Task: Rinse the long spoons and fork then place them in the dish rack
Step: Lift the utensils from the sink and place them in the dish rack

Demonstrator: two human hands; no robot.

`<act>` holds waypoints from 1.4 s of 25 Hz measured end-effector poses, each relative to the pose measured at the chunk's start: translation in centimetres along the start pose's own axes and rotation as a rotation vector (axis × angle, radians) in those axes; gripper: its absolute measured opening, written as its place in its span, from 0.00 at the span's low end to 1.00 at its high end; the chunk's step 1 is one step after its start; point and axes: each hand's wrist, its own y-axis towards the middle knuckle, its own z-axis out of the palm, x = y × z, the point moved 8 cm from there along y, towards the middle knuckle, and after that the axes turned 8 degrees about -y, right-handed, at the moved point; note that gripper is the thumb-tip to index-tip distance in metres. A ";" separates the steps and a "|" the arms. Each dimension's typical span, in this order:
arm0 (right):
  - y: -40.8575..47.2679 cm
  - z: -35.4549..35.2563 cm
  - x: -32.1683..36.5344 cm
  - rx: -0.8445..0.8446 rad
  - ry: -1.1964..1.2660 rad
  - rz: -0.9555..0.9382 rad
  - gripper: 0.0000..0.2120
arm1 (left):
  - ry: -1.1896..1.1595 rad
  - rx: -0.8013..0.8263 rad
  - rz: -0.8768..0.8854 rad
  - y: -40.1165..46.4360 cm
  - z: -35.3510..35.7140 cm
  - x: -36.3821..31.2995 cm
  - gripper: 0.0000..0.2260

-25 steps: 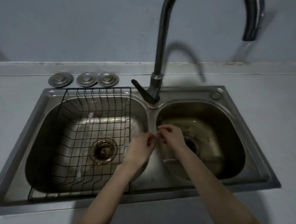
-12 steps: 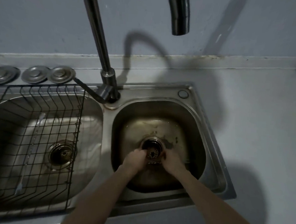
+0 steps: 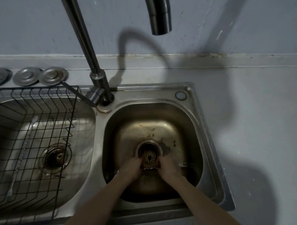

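Observation:
Both hands are low in the right basin (image 3: 191, 132), at the near edge of its drain (image 3: 149, 154). My left hand (image 3: 132, 169) and my right hand (image 3: 169, 170) are closed on one long spoon (image 3: 149, 168). Its twisted handle shows between them, and a pale tip (image 3: 183, 164) pokes out past my right hand. A long fork (image 3: 22, 156) with the same twisted handle lies in the black wire dish rack (image 3: 71, 118), which sits in the left basin. No water is visible under the faucet spout (image 3: 161, 21).
The faucet stem (image 3: 82, 37) rises from the divider between the basins, its lever (image 3: 79, 94) pointing left over the rack. Three metal drain lids (image 3: 27, 76) lie behind the left basin. Grey counter (image 3: 257, 119) stretches to the right.
My hands have moved from above the divider down into the right basin by the drain. The view has swung right, so the rack now sits at the left edge.

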 end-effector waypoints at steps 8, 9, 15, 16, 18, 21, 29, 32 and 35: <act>-2.1 -4.8 0.5 -0.283 0.161 -0.053 0.09 | -0.105 -0.131 0.070 -2.0 -2.3 -1.6 0.11; -2.6 -6.3 0.7 -0.351 0.215 -0.056 0.07 | -0.174 -0.185 0.090 -2.6 -3.3 -2.1 0.11; -5.6 -12.6 3.6 -0.591 0.720 -0.001 0.07 | -0.621 -0.445 0.215 -7.3 -9.0 -3.6 0.08; -6.0 -12.9 4.5 -0.586 0.779 -0.010 0.07 | -0.671 -0.486 0.241 -8.4 -9.8 -3.5 0.09; -7.1 -13.5 7.0 -0.582 0.841 -0.066 0.09 | -0.745 -0.551 0.272 -10.5 -11.2 -2.4 0.09; -8.5 -13.9 10.8 -0.627 0.869 -0.155 0.11 | -0.888 -0.597 0.261 -12.9 -12.2 0.5 0.06; -8.8 -11.6 22.9 -0.503 0.850 -0.302 0.12 | -1.006 -0.776 0.135 -18.7 -14.0 12.0 0.06; -8.5 -10.7 27.2 -0.444 0.788 -0.345 0.12 | -1.065 -0.795 0.075 -19.6 -14.2 16.4 0.05; -7.3 -9.5 30.4 -0.380 0.716 -0.347 0.12 | -1.059 -0.809 0.013 -19.7 -14.4 19.9 0.04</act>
